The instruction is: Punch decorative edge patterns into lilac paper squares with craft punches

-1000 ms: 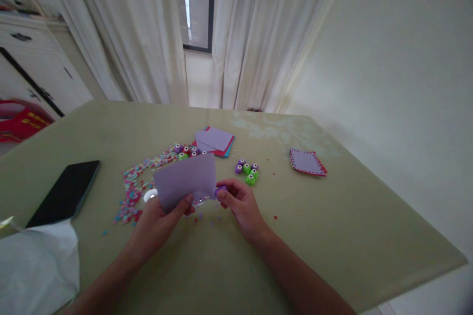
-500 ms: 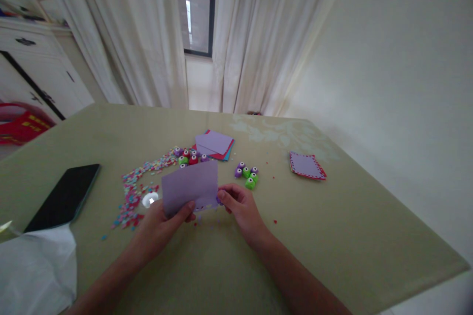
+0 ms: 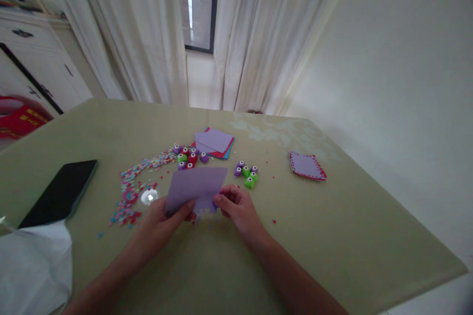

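Note:
My left hand (image 3: 168, 216) is closed on a sheet of purple paper (image 3: 197, 184), thumb on top. Small notches run along the sheet's near edge. My right hand (image 3: 236, 206) pinches a small purple paper punch (image 3: 216, 202) at the sheet's near right edge; fingers hide most of it. A few tiny cut-outs lie below the edge. Beyond the sheet sits a cluster of purple, red and green punches (image 3: 191, 158) with eye-like tops. Right of it stands a smaller group of purple and green punches (image 3: 250, 182).
Colourful paper confetti (image 3: 129, 197) spreads at left around a shiny clear round piece (image 3: 149, 197). A black phone (image 3: 59, 194) and white tissue (image 3: 37, 266) lie farther left. Stacked coloured paper (image 3: 218, 140) lies at the back. A pile of notched-edge squares (image 3: 307, 164) lies right on the table (image 3: 351, 236).
The purple sheet has turned and tipped, its right end shifting right. My right hand has moved the punch slightly left along the near edge.

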Motion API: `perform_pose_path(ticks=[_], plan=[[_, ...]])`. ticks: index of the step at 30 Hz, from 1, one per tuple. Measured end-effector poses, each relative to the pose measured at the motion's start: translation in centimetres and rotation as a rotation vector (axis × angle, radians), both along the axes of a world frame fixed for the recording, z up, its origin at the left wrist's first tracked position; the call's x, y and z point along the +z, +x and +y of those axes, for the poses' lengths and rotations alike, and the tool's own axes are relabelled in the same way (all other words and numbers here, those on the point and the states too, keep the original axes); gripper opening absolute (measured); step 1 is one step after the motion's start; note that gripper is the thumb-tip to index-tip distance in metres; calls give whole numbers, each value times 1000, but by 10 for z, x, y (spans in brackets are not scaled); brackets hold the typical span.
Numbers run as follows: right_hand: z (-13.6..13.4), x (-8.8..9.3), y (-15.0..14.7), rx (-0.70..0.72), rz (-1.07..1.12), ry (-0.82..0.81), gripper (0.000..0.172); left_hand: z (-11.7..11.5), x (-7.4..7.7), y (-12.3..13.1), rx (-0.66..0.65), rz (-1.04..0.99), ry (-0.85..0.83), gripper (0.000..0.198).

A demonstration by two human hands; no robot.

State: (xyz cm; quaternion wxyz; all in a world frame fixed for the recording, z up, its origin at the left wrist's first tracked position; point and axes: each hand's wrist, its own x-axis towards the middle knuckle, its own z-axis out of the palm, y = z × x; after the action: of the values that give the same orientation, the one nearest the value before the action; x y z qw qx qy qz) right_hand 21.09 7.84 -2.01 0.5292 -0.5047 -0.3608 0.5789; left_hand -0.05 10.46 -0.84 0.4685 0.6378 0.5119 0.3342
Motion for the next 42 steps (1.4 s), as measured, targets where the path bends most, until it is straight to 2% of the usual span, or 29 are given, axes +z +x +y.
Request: perform_pose_path(ticks=[5, 12, 23, 32, 36, 42], plan=[[0, 3, 0, 8, -21, -4, 52, 0, 2, 0, 77, -19, -38, 40], [-1, 2, -3, 20, 54, -10, 57, -4, 1, 3, 64, -36, -72, 40], [-2, 1, -2, 44, 151, -17, 52, -2, -1, 5, 162, -84, -55, 39], [-2, 6, -3, 47, 163, -49, 51, -6, 6, 9, 153, -117, -103, 39], [-2, 8, -4, 64, 172, -59, 48, -5, 3, 7, 175, -111, -71, 41], [-4, 9, -4, 97, 160, -34, 43, -4, 2, 8, 172, -127, -124, 41]])
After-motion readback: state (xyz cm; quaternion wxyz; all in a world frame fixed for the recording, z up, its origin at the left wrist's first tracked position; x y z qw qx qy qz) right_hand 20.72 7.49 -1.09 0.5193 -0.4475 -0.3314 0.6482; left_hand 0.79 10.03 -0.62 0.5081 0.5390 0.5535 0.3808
